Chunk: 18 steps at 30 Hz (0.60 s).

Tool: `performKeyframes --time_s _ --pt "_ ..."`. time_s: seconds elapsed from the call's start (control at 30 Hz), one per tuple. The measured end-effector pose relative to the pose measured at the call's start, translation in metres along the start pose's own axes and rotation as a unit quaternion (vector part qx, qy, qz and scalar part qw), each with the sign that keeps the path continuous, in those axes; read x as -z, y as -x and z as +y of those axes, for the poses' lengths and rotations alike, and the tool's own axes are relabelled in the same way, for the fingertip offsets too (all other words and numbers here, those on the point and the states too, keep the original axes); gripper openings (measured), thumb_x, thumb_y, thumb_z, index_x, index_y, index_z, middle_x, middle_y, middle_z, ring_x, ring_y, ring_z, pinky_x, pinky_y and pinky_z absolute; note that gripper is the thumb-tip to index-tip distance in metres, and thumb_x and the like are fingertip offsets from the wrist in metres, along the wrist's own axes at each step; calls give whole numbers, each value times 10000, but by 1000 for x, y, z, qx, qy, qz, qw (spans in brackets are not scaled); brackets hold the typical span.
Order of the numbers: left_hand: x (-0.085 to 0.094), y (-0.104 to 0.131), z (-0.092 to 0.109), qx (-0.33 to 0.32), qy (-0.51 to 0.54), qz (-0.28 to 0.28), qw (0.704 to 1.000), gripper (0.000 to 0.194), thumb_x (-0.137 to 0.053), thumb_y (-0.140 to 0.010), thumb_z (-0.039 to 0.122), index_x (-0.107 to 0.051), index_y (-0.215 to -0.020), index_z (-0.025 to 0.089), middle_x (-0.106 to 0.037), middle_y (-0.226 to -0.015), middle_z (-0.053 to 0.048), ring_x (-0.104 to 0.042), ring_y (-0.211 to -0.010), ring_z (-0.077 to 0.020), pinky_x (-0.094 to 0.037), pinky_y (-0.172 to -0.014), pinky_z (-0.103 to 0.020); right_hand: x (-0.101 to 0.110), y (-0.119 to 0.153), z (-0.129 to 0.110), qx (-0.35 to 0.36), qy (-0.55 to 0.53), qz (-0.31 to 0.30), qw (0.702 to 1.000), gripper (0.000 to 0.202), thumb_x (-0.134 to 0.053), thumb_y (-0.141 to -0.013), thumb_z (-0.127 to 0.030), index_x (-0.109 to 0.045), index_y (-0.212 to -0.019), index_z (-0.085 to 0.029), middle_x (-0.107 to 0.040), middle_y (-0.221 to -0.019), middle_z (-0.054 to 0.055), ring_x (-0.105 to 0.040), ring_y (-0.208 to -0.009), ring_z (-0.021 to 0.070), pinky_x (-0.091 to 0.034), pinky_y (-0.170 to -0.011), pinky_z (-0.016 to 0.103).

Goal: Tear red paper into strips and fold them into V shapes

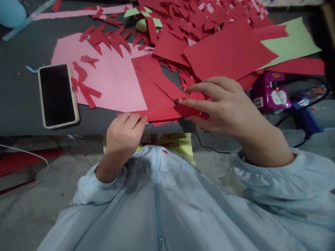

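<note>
Right now, our left hand (124,134) has its fingers (133,120) curled together, nearly closed, on the left end of a red strip (159,114) that runs along the near edge of the desk (23,90). Our right hand (222,104) reaches over the strip's other end with its fingers (195,103) spread apart; we cannot tell whether they grip it or only rest on it. Beyond the strip lies a red sheet (154,92), overlapping the right side of a pink sheet (112,80). Two spiky red shapes (96,37), each with a small stuck-on eye, lie at the pink sheet's far edge, and we have a phone (59,96), screen dark, at its left. Past our hands, red scraps (180,17) are heaped up, beside larger red pieces (230,50) partly covering a green sheet (293,43). To our right sit a purple box (272,92) and a blue tool (307,116).
</note>
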State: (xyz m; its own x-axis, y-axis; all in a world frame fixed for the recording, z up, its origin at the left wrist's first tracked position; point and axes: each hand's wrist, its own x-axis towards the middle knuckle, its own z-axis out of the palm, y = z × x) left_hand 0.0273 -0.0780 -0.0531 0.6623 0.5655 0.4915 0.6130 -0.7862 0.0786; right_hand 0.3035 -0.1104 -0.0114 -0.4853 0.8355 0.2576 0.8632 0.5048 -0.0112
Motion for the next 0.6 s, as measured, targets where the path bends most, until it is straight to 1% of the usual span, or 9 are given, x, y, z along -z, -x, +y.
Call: performKeyframes --time_s 0.03,0.1,0.13,0.17,0.27,0.33,0.47,0.53,0.6 --pt "0 0 2 4 -6 4 1000 164 -576 -935 216 -725 -906 155 -737 -838 -48 -620 -764 -180 -448 -672 -311 1 -3 -8 5 -13 1 1000 270 -668 -870 -315 -727 -1108 -205 -683 -1234 134 -571 -1116 303 -463 -909 453" --pt "-1 -1 7 18 -14 13 1000 148 -592 -923 204 -724 -895 145 -732 -811 -42 -614 -741 -182 -437 -652 -313 0 -11 -26 0 -25 -6 1000 254 -652 -889 -342 -732 -1091 -209 -704 -1175 121 -578 -1105 295 -454 -905 443" --pt "-2 -2 10 29 -16 14 999 139 -599 -916 199 -724 -887 145 -730 -802 -40 -611 -732 -184 -435 -649 -316 -1 -16 -34 -2 -29 -10 1000 231 -610 -920 -326 -733 -1083 -219 -716 -1147 102 -586 -1074 278 -452 -897 431" --pt "-3 -2 13 42 -20 18 999 136 -602 -912 197 -725 -886 147 -728 -795 -39 -608 -726 -188 -434 -652 -321 -4 -20 -42 0 -32 12 999 215 -585 -936 -322 -744 -1035 -217 -733 -1085 87 -597 -1016 266 -454 -865 420" --pt "-5 -3 20 70 -23 25 997 139 -593 -910 199 -727 -903 162 -722 -778 -44 -602 -730 -201 -442 -703 -346 -14 -35 -59 -17 -62 -8 998 228 -530 -965 -266 -744 -1013 -205 -736 -1044 77 -580 -972 237 -440 -852 397" --pt "-7 -1 23 87 -12 20 996 144 -585 -911 198 -723 -929 159 -727 -799 -53 -611 -755 -209 -448 -771 -371 -21 -42 -63 -29 -86 -26 996 243 -510 -966 -229 -751 -965 -202 -735 -998 79 -562 -937 229 -429 -827 390" --pt "-5 12 19 102 52 20 993 162 -579 -919 194 -687 -1041 188 -753 -950 -44 -647 -870 -191 -434 -934 -393 -31 -49 -63 -35 -123 -45 991 286 -479 -963 -191 -747 -863 -197 -723 -942 88 -528 -866 222 -420 -768 373" --pt "-1 21 14 102 53 35 993 183 -627 -898 201 -674 -1075 211 -751 -986 -38 -647 -908 -185 -434 -953 -387 -33 -50 -60 -34 -134 -49 989 302 -457 -968 -181 -740 -862 -193 -716 -944 90 -525 -850 216 -422 -767 359" --pt "4 29 8 108 26 45 993 217 -688 -860 212 -681 -1078 217 -747 -977 -50 -634 -932 -206 -438 -950 -396 -34 -50 -59 -35 -143 -50 988 303 -447 -968 -174 -735 -876 -192 -708 -949 94 -528 -846 212 -426 -774 349"
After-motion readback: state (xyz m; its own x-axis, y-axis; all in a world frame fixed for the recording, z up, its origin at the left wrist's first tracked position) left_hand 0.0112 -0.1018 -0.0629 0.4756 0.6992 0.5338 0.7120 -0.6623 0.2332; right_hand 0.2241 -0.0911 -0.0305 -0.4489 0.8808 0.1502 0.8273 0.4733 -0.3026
